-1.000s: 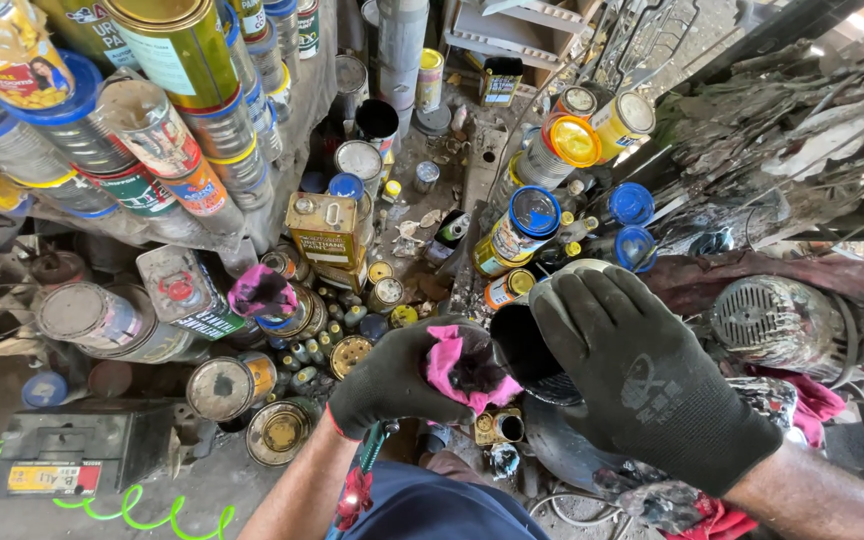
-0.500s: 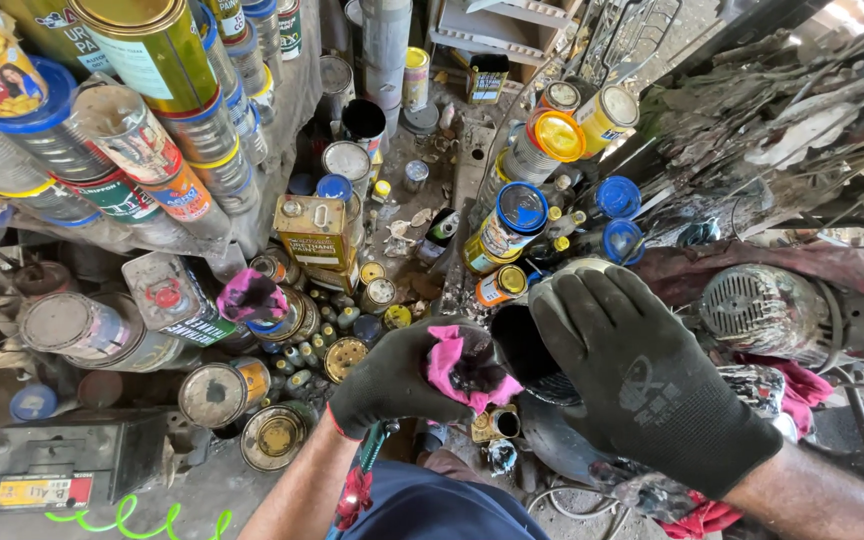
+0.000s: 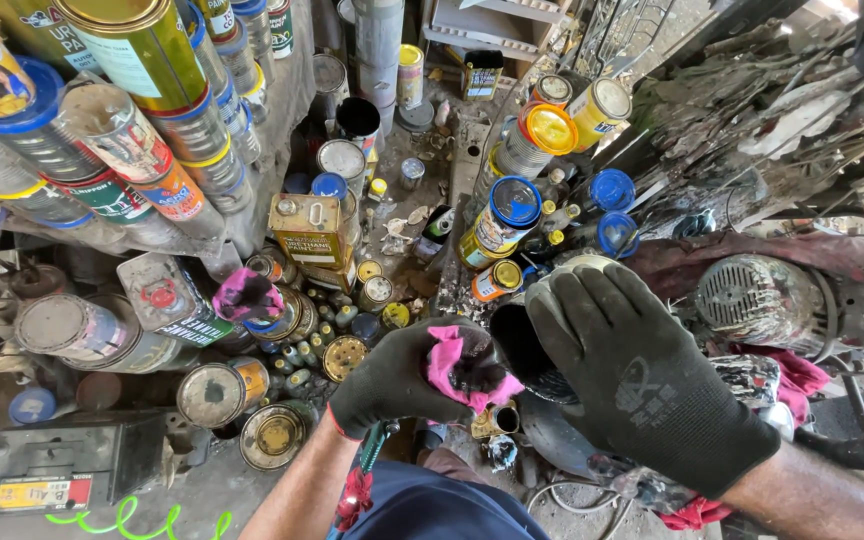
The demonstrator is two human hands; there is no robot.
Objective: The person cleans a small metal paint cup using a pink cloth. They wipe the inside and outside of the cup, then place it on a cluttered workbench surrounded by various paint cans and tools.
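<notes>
My left hand (image 3: 397, 378), in a black glove, is closed on a crumpled pink rag (image 3: 462, 368) stained dark in the middle. The rag sits against the rim of a dark, round open can (image 3: 520, 345). My right hand (image 3: 642, 375), also in a black glove, wraps over the top and side of that can and hides most of it. Both hands meet low in the middle of the view, above my dark blue clothing (image 3: 432, 505).
Stacks of paint tins (image 3: 142, 120) lie on their sides at the left. Small cans and bottles (image 3: 337, 325) crowd the floor, with a yellow rectangular tin (image 3: 304, 230) and another pink rag (image 3: 247, 295). A fan guard (image 3: 757, 298) sits right, a black battery (image 3: 67, 465) lower left.
The view has shifted slightly. My left hand has pressed the pink rag a little closer to the can; my right hand keeps its hold.
</notes>
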